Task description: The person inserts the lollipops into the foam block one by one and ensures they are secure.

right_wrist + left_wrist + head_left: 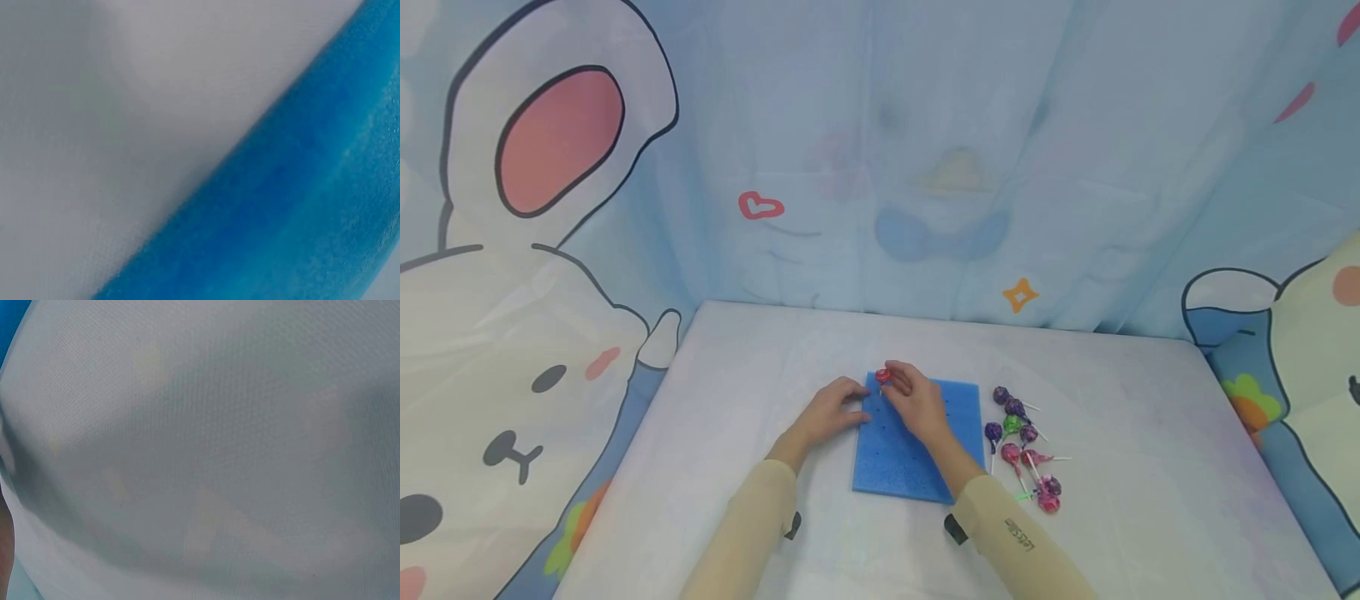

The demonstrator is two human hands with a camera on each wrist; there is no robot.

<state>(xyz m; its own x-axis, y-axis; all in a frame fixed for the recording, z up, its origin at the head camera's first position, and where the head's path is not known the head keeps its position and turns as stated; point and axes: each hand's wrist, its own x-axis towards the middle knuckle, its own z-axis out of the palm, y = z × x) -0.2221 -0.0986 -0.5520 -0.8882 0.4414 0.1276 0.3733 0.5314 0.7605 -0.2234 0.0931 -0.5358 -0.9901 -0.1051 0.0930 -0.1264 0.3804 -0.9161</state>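
A blue foam board (887, 458) with small holes lies flat on the table. Over its far left corner, my right hand (920, 406) pinches a red lollipop (883, 376) with the head up and the short visible stick pointing down at the board. At the board's left edge is my left hand (831, 411), fingers and thumb reaching to the rim with a gap between them. Only a sliver of skin and a blue corner of the board (9, 322) enter the left wrist view. In the right wrist view the board's side (269, 181) runs diagonally; no fingers show there.
To the board's right lie several wrapped lollipops in a loose cluster, among them a green one (1012, 424), a purple one (993, 432) and a pink one (1011, 453). A white cloth (1150, 467) covers the table. Printed curtains (820, 150) hang behind and at both sides.
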